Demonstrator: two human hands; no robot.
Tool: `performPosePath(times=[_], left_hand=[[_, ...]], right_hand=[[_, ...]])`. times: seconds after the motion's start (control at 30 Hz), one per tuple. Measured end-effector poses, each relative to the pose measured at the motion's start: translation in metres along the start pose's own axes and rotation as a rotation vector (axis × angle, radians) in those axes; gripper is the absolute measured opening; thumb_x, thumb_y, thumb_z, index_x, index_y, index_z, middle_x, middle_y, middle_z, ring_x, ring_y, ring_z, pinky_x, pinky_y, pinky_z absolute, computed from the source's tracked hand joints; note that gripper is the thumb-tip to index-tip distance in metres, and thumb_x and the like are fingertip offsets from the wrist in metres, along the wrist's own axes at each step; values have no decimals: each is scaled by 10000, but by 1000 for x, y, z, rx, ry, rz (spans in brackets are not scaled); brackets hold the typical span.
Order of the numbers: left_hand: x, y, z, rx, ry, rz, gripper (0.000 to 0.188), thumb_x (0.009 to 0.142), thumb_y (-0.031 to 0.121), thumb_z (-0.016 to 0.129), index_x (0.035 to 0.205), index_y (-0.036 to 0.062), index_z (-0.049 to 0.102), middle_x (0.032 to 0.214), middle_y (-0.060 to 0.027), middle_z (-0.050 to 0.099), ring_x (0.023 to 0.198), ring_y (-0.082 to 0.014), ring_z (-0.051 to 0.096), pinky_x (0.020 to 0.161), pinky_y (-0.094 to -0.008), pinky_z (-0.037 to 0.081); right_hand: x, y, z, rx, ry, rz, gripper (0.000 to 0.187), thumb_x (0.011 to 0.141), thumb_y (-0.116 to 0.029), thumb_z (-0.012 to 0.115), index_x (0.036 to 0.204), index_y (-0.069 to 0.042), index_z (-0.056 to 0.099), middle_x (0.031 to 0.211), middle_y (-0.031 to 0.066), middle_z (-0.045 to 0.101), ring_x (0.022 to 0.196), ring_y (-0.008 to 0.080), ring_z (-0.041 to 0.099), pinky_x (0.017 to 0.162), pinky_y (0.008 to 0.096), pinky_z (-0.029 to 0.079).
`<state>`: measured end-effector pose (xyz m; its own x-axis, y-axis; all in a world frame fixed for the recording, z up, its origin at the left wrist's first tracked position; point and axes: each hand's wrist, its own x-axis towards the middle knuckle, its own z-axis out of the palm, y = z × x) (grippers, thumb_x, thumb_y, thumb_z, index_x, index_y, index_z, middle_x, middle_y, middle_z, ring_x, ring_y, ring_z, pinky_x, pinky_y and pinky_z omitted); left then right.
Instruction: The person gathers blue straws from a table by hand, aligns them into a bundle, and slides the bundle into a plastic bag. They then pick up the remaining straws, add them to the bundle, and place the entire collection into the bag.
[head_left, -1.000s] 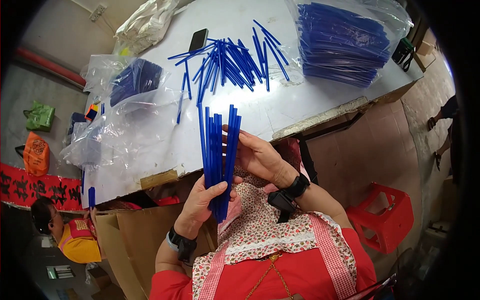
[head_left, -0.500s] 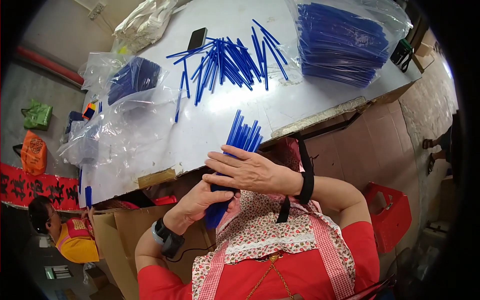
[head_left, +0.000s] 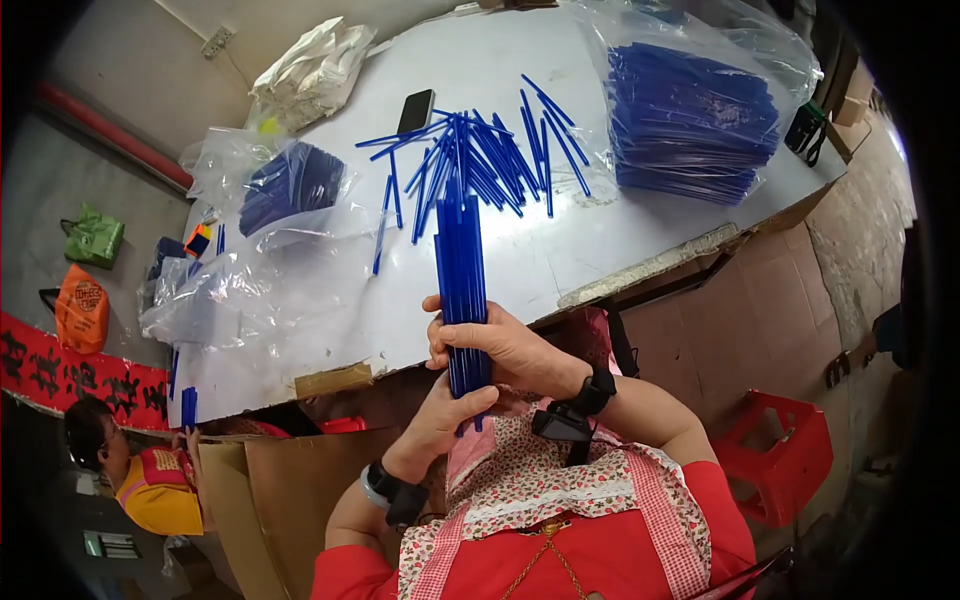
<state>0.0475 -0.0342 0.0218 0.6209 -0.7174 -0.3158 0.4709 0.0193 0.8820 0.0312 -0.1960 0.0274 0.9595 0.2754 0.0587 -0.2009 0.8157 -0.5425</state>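
A bundle of blue plastic tubes (head_left: 461,265) stands upright between my hands in front of the apron, its upper ends uneven. My left hand (head_left: 440,425) grips it near the bottom. Higher up, my right hand (head_left: 510,348) wraps round the same bundle, thumb across the front. Beyond it, loose blue tubes (head_left: 490,165) lie fanned in a heap on the white table (head_left: 545,265). Whether the tubes are hollow is hard to make out.
A large clear bag of blue tubes (head_left: 690,125) sits at the far right, a smaller one (head_left: 290,185) at the left. A phone (head_left: 416,111) lies behind the heap. An open cardboard box (head_left: 300,485) is at my left, a red stool (head_left: 775,455) at my right. Another person (head_left: 150,475) works at far left.
My right hand has turned from lying flat across the tubes to wrapping round them. The bundle has swung upright, and more of its length shows. The view has shifted slightly.
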Motion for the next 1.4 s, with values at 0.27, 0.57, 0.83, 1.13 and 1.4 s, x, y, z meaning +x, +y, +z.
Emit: performPosePath(times=[0.27,0.57,0.83,1.13,1.4], left_hand=[[-15,1,0,62,36,-150,479,861,179,673,1235,-43,471,832,-92,650,639,-143,579,572,-259,466],[-23,5,3,-20,47,-148,501,878,198,657,1277,-23,452,899,-103,640,660,-147,579,566,-265,466],[-25,9,9,-42,40,-171,501,883,194,648,1289,-16,442,917,-99,638,693,-153,598,568,-262,481],[-25,9,10,-36,57,-176,475,890,170,637,1286,-12,448,929,-97,636,704,-153,601,562,-263,488],[-24,7,10,-23,62,-171,433,894,176,633,1247,-19,475,898,-86,628,681,-145,594,549,-248,476]], right_hand=[[7,-1,-21,-17,51,-81,507,904,-208,607,1340,-26,423,1225,125,576,1128,219,562,985,365,449],[4,0,-33,112,27,-20,545,893,-212,560,1381,-36,394,1338,170,501,1225,289,497,1035,441,395],[2,1,-38,278,-84,-29,584,843,-201,490,1392,-31,385,1393,206,437,1280,332,437,1085,482,311],[-2,-2,-38,313,-94,-18,605,803,-172,473,1384,-22,394,1392,206,441,1281,327,436,1093,474,293],[0,12,-35,129,-43,7,559,868,-271,589,1345,-22,435,1363,193,472,1263,295,460,1029,438,396]])
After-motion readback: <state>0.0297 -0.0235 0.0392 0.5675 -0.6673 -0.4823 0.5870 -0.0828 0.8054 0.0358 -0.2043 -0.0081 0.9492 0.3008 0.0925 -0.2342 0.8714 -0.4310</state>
